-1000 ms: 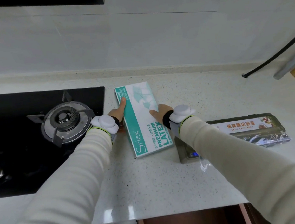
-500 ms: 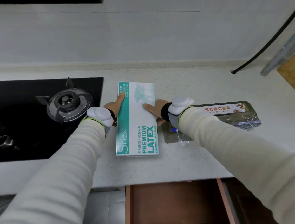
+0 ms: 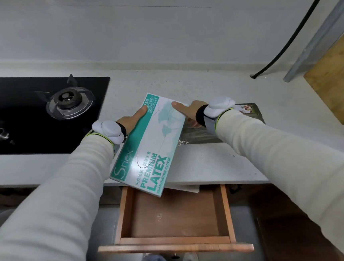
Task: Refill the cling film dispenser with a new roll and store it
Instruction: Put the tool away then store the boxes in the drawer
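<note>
A white and teal latex glove box (image 3: 147,147) is held off the counter, tilted, with its near end over the open wooden drawer (image 3: 174,240). My left hand (image 3: 133,119) grips its left side and my right hand (image 3: 186,111) grips its right side. The dark cling film dispenser (image 3: 198,135) lies on the white countertop (image 3: 211,160) behind my right forearm, mostly hidden, with crinkled film showing at its left end.
A black gas hob (image 3: 40,112) with a burner sits at the left. A wooden board (image 3: 337,82) leans at the right, beside a black cable (image 3: 295,32). A white sheet (image 3: 186,188) lies at the drawer's back edge. My feet show below the drawer.
The glove box has been lifted off the counter and brought toward me, over the drawer. My view has pulled back, so the whole open drawer now shows.
</note>
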The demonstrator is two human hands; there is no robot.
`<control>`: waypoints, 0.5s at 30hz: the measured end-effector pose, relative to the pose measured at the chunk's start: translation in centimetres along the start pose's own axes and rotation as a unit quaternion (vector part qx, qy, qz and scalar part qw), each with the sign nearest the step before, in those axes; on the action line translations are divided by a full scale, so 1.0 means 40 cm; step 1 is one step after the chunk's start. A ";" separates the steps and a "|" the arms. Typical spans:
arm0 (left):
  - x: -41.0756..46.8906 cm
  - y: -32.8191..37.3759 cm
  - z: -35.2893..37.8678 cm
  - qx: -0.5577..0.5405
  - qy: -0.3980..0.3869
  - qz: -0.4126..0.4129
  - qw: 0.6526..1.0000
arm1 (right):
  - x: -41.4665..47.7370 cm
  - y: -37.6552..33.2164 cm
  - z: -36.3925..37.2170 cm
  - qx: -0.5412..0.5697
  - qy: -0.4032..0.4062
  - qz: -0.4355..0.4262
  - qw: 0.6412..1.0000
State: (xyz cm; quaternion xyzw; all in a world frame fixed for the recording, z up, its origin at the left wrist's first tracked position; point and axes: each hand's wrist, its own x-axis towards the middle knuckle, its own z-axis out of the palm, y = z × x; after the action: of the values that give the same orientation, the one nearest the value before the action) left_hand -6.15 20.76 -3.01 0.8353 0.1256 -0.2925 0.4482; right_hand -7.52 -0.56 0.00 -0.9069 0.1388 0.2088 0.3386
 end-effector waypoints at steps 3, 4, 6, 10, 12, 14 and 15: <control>-0.038 0.013 0.045 0.031 -0.033 0.009 0.999 | -0.028 0.035 -0.020 0.026 -0.001 0.004 1.000; -0.043 0.017 0.055 0.039 -0.054 0.011 0.998 | -0.031 0.036 -0.022 0.034 -0.013 0.004 0.999; -0.055 0.030 0.088 0.070 -0.093 0.018 0.993 | -0.044 0.049 -0.027 0.067 -0.037 0.005 0.997; -0.066 0.037 0.150 0.106 -0.121 0.024 0.987 | -0.063 0.083 -0.016 0.097 -0.057 0.008 0.994; -0.064 0.041 0.168 0.111 -0.133 0.029 0.984 | -0.070 0.106 -0.003 0.098 -0.074 0.023 0.992; -0.061 0.038 0.182 0.112 -0.146 0.039 0.982 | -0.083 0.126 0.004 0.102 -0.096 0.055 0.989; -0.062 0.038 0.187 0.116 -0.159 0.045 0.979 | -0.088 0.135 0.008 0.103 -0.098 0.075 0.987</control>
State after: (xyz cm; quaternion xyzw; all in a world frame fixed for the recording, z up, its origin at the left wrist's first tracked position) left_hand -10.24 13.87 -3.68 0.8291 -0.0201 -0.4140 0.3751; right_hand -12.81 -3.90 -1.54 -0.8290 0.1934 0.3064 0.4259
